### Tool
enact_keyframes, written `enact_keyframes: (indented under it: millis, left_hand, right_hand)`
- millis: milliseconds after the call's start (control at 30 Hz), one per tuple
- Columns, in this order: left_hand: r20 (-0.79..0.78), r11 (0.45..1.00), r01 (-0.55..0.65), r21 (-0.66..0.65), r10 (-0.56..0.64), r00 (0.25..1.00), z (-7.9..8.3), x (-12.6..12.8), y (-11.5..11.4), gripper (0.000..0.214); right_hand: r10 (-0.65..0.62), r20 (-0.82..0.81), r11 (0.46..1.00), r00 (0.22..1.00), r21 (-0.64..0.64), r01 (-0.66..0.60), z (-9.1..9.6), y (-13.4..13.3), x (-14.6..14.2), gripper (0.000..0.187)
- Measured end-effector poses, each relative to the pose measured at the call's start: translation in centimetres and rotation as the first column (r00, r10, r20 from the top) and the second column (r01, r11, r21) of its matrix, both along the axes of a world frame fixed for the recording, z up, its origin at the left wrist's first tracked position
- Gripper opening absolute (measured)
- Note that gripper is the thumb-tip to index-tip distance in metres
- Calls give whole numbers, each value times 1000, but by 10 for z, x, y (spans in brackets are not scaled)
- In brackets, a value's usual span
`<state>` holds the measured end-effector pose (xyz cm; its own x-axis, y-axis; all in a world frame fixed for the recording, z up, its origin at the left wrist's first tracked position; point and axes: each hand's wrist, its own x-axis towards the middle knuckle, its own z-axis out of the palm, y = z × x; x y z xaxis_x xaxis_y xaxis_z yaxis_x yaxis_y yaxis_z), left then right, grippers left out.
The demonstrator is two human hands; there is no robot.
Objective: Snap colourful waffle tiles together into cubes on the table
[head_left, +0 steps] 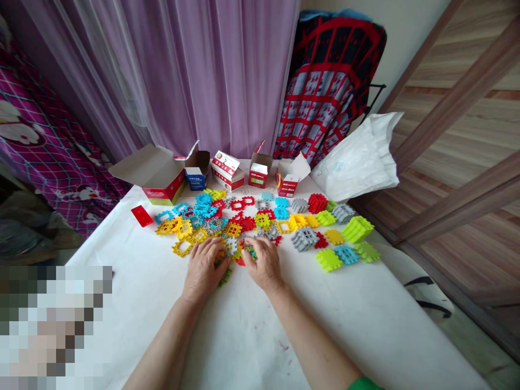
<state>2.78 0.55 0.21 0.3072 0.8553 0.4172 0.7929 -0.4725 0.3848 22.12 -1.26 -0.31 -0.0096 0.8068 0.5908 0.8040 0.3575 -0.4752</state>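
Notched plastic building tiles lie in a colourful heap across the white table, and both my hands reach into its near edge. My left hand [206, 264] has its fingers bent over the yellow tiles, thumb out to the right; what lies under the palm is hidden. A dark green tile [224, 278] shows just below that thumb. My right hand [263, 264] curls its fingers around a small green tile [251, 251], partly covered by the fingers. Between the hands sits a grey tile [231, 246], with red pieces beside it. Left of my left hand lies a yellow frame tile [181, 247].
Several open small boxes [258, 174] stand along the back, with a larger open carton [162, 189] at left. A white bag [359, 160] leans at the back right. Stacked grey tiles [304, 239] and green tiles [357, 229] are to the right. A red card [142, 215] lies left.
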Motion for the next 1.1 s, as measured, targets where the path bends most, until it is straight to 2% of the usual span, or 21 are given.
enact_keyframes:
  millis: [200, 367, 433, 533, 600, 667, 733, 900, 1033, 1100]
  left_hand:
    - [14, 1000, 8, 23, -8, 1000, -3, -1, 4, 20]
    - [19, 999, 13, 46, -14, 1000, -4, -2, 4, 20]
    - [21, 999, 16, 52, -17, 1000, -4, -2, 4, 20]
    - [66, 997, 17, 72, -22, 998, -2, -2, 5, 20]
    - [130, 994, 12, 105, -25, 991, 1, -2, 4, 21]
    - [195, 991, -11, 136, -16, 981, 4, 0, 2, 22]
    - [237, 989, -29, 143, -6, 972, 7, 3, -2, 22]
    - [336, 998, 27, 50, -43, 941, 12, 11, -16, 23]
    - [468, 991, 39, -130, 26, 883, 11, 15, -21, 28]
    - [534, 970, 86, -225, 49, 844, 9, 17, -21, 32]
  right_hand:
    - [-20, -52, 993, 998, -117, 14, 5, 11, -25, 25]
    - [-53, -214, 995, 975, -89, 35, 2, 14, -23, 21]
    - [-68, -361, 996, 930, -81, 42, -2, 15, -17, 20]
    - [-90, -617, 994, 782, -104, 32, -8, 18, -5, 21]
    - [-76, -716, 994, 694, -108, -4, -11, 20, 2, 23]
    - [-29, -748, 992, 663, -101, -70, -10, 19, 8, 25]
    - [24, -746, 982, 666, -106, -153, -7, 16, 11, 25]
    - [97, -708, 943, 700, -159, -292, 4, 6, 9, 25]
    - [89, -707, 943, 702, -166, -287, 8, 1, 6, 28]
    - [93, -708, 949, 700, -150, -278, 9, 1, 5, 27]
